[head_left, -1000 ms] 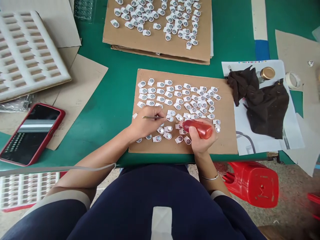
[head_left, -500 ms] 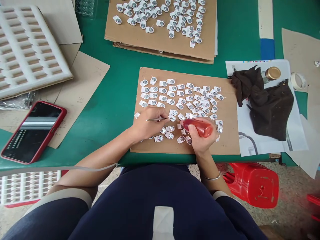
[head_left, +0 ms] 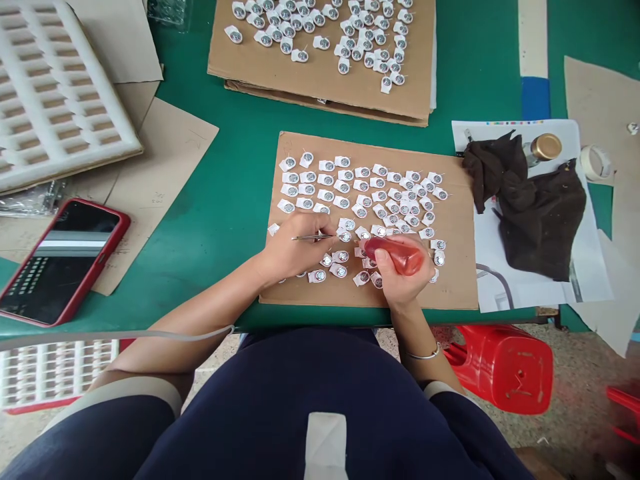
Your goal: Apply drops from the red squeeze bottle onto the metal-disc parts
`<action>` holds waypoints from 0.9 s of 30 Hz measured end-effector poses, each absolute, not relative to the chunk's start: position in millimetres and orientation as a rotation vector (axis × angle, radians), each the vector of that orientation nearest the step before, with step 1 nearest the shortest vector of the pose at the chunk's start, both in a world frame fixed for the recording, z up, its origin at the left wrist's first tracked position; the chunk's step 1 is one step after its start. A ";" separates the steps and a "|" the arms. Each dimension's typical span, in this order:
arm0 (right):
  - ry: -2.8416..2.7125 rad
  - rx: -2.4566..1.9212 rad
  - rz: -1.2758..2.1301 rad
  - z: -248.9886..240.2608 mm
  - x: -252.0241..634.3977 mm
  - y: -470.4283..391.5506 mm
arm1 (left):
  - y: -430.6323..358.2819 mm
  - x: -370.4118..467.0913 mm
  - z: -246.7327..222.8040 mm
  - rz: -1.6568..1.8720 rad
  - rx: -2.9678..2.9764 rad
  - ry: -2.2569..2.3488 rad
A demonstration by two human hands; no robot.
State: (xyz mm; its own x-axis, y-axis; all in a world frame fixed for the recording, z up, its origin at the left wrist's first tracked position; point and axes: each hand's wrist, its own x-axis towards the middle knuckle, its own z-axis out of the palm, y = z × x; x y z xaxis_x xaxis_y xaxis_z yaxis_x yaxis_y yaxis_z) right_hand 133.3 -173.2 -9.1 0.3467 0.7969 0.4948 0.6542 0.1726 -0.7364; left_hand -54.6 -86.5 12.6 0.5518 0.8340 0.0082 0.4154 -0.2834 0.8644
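My left hand [head_left: 296,248] is closed around a thin metal tool [head_left: 306,237], perhaps tweezers, which lies across the fingers. Its fingertips are beside a small round silver piece with a white tab [head_left: 345,236]. In my right hand [head_left: 407,283] is a red squeeze bottle [head_left: 400,256], tilted with its narrow end toward that piece. Whether the bottle touches anything I cannot tell. Both hands are over a brown cardboard sheet [head_left: 440,293] that carries rows of the same silver pieces, some hidden under my hands.
Behind is a cardboard stack [head_left: 260,73] bearing more pieces. To the left are a red-cased phone [head_left: 63,261] and a white slotted tray [head_left: 60,100]. Dark cloths [head_left: 543,220] and a gold-lidded jar [head_left: 546,147] lie on white paper at right. A red stool [head_left: 520,370] stands below the table.
Both hands hold nearly the same place, with the metal tool and red bottle still in them. The whole view has shifted very slightly.
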 end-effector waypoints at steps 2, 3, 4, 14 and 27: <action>-1.370 -1.542 0.163 -9.2 133.3 -173.9 | -86.4 -54.9 11.8 0.610 1.917 1.019; -1.369 -1.545 0.164 -9.4 133.4 -174.1 | -86.4 -55.1 11.4 0.615 1.925 1.019; -1.367 -1.546 0.166 -9.5 133.4 -174.3 | -86.3 -55.2 10.9 0.619 1.933 1.016; -1.391 -1.539 0.158 -10.0 133.7 -173.6 | -85.6 -55.4 9.7 0.624 1.931 1.013; -1.404 -1.523 0.181 -7.8 132.7 -172.8 | -86.0 -55.6 9.0 0.589 1.874 1.038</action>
